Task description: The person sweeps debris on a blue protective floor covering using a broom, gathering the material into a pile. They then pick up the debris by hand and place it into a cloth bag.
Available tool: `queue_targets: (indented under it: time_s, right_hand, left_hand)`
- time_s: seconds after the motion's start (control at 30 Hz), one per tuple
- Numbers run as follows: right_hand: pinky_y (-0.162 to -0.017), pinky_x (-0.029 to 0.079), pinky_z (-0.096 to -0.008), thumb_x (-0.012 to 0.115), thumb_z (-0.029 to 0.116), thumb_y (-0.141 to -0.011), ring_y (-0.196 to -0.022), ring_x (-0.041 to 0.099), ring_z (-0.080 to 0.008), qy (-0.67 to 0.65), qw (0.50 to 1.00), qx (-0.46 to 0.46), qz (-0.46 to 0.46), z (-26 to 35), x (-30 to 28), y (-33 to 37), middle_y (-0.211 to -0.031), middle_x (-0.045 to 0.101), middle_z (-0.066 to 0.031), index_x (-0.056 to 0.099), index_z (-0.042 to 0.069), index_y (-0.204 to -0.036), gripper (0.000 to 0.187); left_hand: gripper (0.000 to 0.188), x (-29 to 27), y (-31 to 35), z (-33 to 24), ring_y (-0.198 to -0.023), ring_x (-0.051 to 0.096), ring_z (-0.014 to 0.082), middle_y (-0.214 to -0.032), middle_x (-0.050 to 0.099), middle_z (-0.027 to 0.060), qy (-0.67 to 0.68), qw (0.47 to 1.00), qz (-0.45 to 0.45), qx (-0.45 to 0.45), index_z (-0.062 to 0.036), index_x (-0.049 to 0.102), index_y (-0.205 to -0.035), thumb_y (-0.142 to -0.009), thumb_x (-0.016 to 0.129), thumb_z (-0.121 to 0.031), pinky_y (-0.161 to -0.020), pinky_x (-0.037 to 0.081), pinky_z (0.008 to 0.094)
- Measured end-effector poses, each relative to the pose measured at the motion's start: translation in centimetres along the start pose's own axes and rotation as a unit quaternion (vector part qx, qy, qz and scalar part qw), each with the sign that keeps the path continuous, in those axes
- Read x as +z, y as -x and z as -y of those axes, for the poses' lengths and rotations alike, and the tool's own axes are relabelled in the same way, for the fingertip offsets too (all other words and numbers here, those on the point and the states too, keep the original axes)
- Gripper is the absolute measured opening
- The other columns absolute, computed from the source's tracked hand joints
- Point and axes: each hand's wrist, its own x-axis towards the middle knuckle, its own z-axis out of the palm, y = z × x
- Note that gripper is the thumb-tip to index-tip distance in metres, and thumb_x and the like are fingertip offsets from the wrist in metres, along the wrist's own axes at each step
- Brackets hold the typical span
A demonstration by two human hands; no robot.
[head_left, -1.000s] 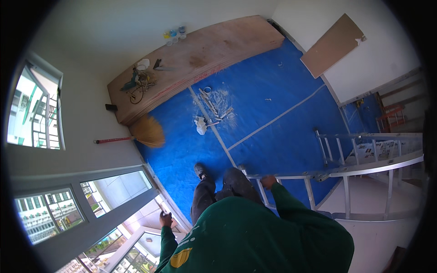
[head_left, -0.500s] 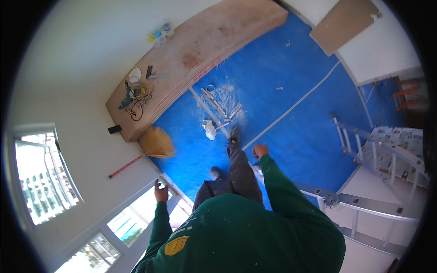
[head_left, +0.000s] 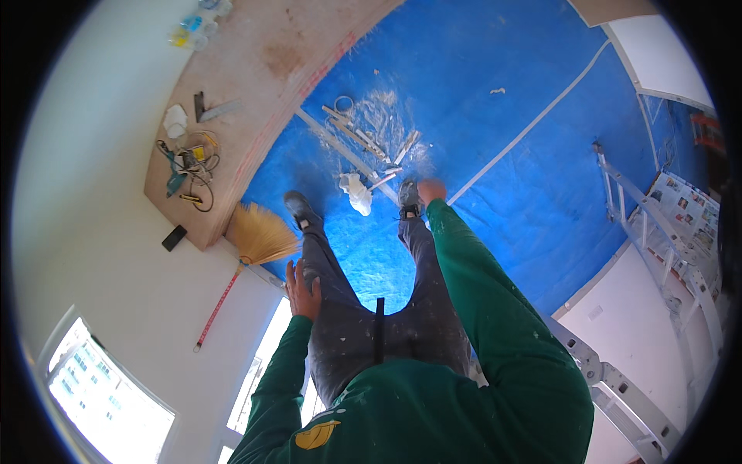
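My left hand hangs over my left thigh, holding nothing, its fingers apart. My right hand stretches forward beside my right shoe; it is blurred, and its fingers cannot be made out. In front of my shoes, several metal strips lie in white dust on the blue floor sheet. A ring-shaped roll is just beyond them, and a crumpled white bag or cloth lies nearer, between my feet. Neither hand visibly touches these things.
To the left, a stack of boards carries a green power tool with tangled cord, a try square and plastic cups. A straw broom lies beside it. An aluminium ladder extends along the right.
My left foot has stepped forward, beside the right. My left hand has swung in to my thigh, and my right hand has reached further forward. The view has shifted.
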Motion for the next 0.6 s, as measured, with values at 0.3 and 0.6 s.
queue_targets:
  time_s: [0.3,0.6]
  right_hand:
    - [-0.094,0.053,-0.0430,0.073,0.030,-0.073,-0.102,0.069,-0.0367,-0.172,0.969,0.166,-0.070,0.7,12.7,-14.7,-0.104,0.074,-0.0169,0.074,0.006,-0.099,0.035]
    - [-0.089,0.054,-0.0481,0.075,0.036,-0.081,-0.099,0.069,-0.0408,-0.047,0.954,0.261,-0.136,2.2,20.2,-23.6,-0.105,0.070,-0.0246,0.061,0.001,-0.117,0.052]
  left_hand:
    - [0.063,1.2,-9.4,10.1,-0.140,0.035,0.0433,-0.153,0.031,0.0271,-0.034,0.997,0.072,0.008,0.0013,0.037,-0.146,-0.094,0.061,-0.024,-0.115,0.028,0.0528]
    - [0.060,0.1,-11.6,15.6,-0.140,0.036,0.0404,-0.152,0.033,0.0256,0.036,0.993,0.098,-0.050,0.0018,0.033,-0.148,-0.098,0.051,-0.025,-0.115,0.028,0.0510]
